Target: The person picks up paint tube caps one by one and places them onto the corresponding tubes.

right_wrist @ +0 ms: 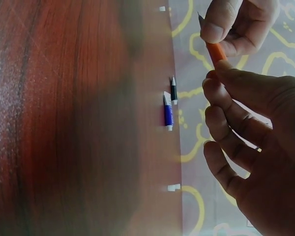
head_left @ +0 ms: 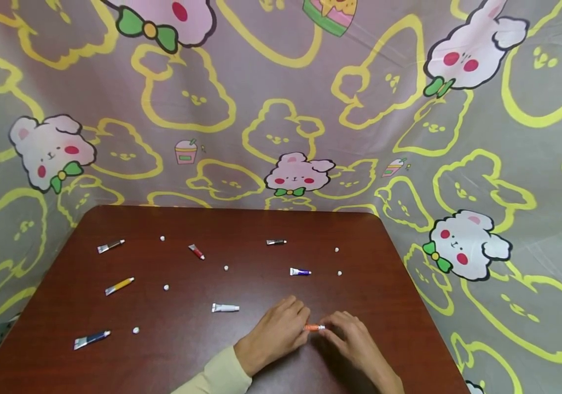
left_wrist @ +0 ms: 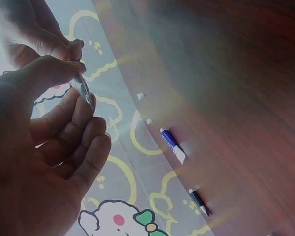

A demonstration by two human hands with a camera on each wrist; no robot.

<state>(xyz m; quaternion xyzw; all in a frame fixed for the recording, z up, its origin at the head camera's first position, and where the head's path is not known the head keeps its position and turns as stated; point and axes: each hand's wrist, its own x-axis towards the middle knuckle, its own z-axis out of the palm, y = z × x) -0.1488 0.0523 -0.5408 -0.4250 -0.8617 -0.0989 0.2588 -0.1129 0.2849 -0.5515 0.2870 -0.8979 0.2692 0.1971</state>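
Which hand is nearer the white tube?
Left. The left hand sits just right of the white tube, pinching the orange tube; the right hand holds its other end, farther right.

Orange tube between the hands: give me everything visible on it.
The orange tube is a small paint-style tube with an orange body and a white tip pointing toward the right hand. Its flat crimped tail looks like grey metal in the wrist views. It lies roughly level near the front edge of the brown table; whether it touches the tabletop cannot be told. The left hand pinches the tail end, and the right hand's fingertips pinch the tip end.
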